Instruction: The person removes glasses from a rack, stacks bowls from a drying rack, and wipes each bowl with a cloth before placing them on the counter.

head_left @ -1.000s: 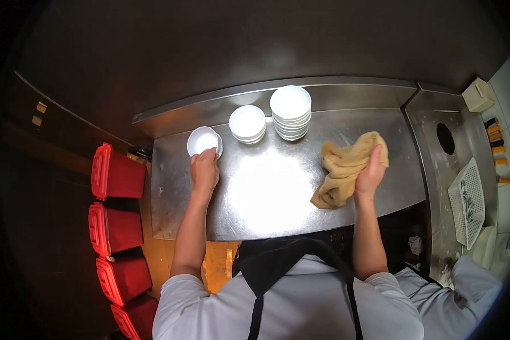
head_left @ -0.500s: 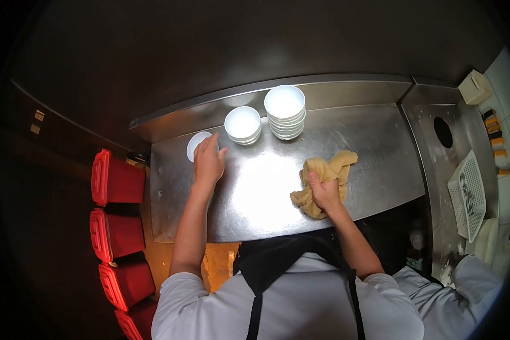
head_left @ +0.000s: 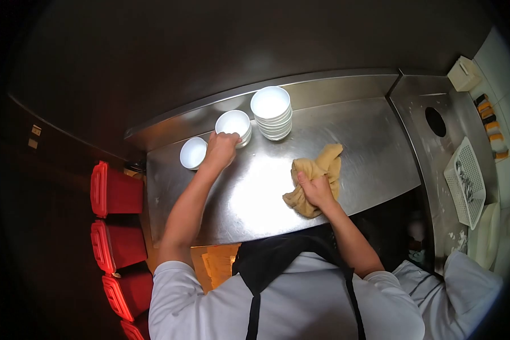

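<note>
My left hand (head_left: 222, 149) is at the near rim of the top white bowl (head_left: 231, 120) in the middle, shorter stack, its fingers closed over that rim. To its left a single white bowl (head_left: 193, 153) sits on the steel counter (head_left: 368, 147). On the right of the short stack rises a taller stack of white bowls (head_left: 272, 107). A crumpled tan cloth (head_left: 330, 160) is bunched in my right hand (head_left: 318, 191), low over the counter's near side.
Several red lidded bins (head_left: 119, 190) line the left side. On the right, a steel surface with a round hole (head_left: 435, 122) holds a white perforated basket (head_left: 475, 192) of utensils. Another person's white sleeve (head_left: 471, 283) shows at lower right.
My left hand has left the single bowl at the left and moved right to the short stack. My right hand still grips the cloth, and the view has shifted slightly.
</note>
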The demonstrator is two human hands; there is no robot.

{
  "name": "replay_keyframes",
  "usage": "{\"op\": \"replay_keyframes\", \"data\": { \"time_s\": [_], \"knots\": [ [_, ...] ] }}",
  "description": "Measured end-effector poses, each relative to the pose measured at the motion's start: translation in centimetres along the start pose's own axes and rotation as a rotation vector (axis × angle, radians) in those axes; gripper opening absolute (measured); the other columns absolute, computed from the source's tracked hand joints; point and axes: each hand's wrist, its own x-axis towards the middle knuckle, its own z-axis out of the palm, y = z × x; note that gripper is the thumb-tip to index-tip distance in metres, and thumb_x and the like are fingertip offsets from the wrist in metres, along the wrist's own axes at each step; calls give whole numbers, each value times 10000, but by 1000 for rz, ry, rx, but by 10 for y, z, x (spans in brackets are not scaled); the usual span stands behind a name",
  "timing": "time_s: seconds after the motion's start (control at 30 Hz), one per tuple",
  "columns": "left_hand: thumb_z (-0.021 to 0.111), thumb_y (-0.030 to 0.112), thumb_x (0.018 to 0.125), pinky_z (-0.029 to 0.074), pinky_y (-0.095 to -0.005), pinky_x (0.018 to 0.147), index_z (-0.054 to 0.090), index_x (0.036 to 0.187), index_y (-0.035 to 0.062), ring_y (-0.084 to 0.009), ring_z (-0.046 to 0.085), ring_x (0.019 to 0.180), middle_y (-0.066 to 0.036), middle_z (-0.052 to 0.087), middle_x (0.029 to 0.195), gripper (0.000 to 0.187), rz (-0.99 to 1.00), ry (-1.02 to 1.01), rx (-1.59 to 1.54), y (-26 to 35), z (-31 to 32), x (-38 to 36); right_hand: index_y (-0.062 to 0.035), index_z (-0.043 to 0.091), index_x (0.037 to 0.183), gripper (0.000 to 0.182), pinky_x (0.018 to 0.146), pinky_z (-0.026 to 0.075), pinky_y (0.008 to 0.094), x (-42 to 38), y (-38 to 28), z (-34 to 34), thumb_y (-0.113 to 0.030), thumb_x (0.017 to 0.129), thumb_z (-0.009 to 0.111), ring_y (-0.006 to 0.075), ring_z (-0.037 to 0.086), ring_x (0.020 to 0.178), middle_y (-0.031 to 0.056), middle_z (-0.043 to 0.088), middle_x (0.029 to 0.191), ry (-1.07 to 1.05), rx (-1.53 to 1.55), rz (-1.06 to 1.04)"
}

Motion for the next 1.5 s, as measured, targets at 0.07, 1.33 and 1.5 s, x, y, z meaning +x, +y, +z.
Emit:
{"op": "replay_keyframes", "data": {
  "time_s": [0.07,1.33,1.5],
  "knots": [
    [548,103,872,382,-567,946,674,880,48,-356,673,820,-193,686,784,138,22,-67,77,5,-7,1,-3,623,1025,300,807,478,390,1,-6,-2,-294,958,592,281,619,887,138,646,917,-10,0,-5],
    [518,70,986,467,-239,826,578,1142,5,-77,585,918,-27,655,1031,180,-402,100,-1472,113,31,-88,32,568,1220,424,1016,407,426,-11,-10,33,-181,874,688,348,552,1144,193,597,1211,110,-40,-243],
    [523,39,983,485,-245,831,563,1152,-12,-75,599,949,-55,653,1066,181,-316,-104,-1308,143,68,-108,28,593,1229,423,971,442,380,17,-39,31,-278,937,607,257,585,1104,153,634,1181,-85,55,105]
  ]
}}
